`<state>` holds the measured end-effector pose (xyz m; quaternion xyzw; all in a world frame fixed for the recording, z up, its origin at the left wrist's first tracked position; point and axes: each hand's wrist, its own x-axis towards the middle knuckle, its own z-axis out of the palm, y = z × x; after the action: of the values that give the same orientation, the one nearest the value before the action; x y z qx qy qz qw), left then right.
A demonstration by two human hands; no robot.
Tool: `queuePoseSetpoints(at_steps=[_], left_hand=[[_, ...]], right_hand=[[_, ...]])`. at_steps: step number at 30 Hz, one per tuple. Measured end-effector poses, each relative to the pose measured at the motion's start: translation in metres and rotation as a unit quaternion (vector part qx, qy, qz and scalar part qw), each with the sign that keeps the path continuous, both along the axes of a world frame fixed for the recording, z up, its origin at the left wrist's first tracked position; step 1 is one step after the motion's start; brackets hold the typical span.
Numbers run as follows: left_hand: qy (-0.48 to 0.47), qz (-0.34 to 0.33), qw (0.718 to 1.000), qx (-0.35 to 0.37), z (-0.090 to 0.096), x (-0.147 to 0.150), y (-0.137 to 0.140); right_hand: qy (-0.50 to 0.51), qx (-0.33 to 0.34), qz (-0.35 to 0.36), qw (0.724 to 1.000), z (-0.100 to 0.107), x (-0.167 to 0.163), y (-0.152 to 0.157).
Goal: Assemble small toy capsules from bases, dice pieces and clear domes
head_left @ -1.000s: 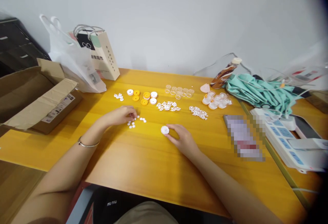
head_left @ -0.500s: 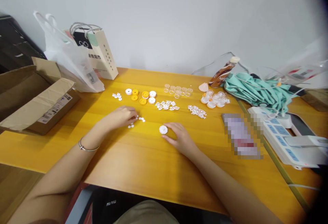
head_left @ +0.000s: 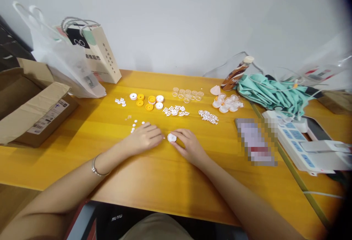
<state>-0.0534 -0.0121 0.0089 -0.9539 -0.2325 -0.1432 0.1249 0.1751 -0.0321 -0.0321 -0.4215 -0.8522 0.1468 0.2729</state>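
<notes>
My right hand [head_left: 189,148] pinches a round white plastic part [head_left: 171,137] between thumb and fingers, close to the tabletop. Just left of it, my left hand [head_left: 145,138] is closed, palm down, with a tiny white piece [head_left: 163,137] at its fingertips. Several small white discs [head_left: 134,125] lie behind my left hand, partly covered by it. Farther back are yellow discs [head_left: 140,103], white discs [head_left: 159,105], white cut-out leaf-like pieces [head_left: 174,111] and clear little cups [head_left: 187,96].
A cardboard box [head_left: 52,117], a plastic bag [head_left: 68,64] and a paper bag [head_left: 106,55] stand at left. On the right are a phone [head_left: 254,141], a power strip [head_left: 295,137], a green folded cloth [head_left: 266,91], a bottle [head_left: 236,75] and clear-and-orange parts [head_left: 227,103].
My left hand has moved right from the small white discs to beside the round part, bringing a tiny white piece. My right hand still holds the round part. The view has shifted slightly.
</notes>
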Motion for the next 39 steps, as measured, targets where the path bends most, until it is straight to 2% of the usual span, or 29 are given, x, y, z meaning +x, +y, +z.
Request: queuePoseSetpoints(at_steps=[2, 6, 16, 25, 30, 35, 39], left_hand=[[0.009, -0.025, 1.000, 0.013, -0.008, 0.011, -0.004], [0.034, -0.032, 0.999, 0.027, -0.017, 0.020, -0.004], [0.033, -0.046, 0.998, 0.042, -0.018, 0.017, -0.004], [-0.040, -0.012, 0.998, -0.035, -0.022, 0.008, -0.005], [-0.001, -0.011, 0.999, -0.039, -0.020, 0.009, -0.005], [0.056, -0.017, 0.998, -0.008, -0.017, 0.012, -0.008], [0.067, -0.023, 0.997, 0.007, -0.017, 0.013, -0.010]], right_hand=[[-0.004, 0.005, 0.002, 1.000, -0.001, 0.000, 0.001], [-0.012, 0.008, 0.006, 1.000, -0.003, 0.001, 0.001], [-0.006, 0.004, 0.005, 1.000, -0.004, 0.001, 0.001], [-0.002, -0.003, 0.008, 1.000, -0.004, 0.002, 0.001], [0.004, 0.000, 0.004, 1.000, -0.006, 0.003, 0.002], [0.005, 0.004, -0.001, 1.000, -0.007, 0.002, 0.002], [0.009, -0.001, -0.004, 1.000, -0.007, 0.002, 0.002]])
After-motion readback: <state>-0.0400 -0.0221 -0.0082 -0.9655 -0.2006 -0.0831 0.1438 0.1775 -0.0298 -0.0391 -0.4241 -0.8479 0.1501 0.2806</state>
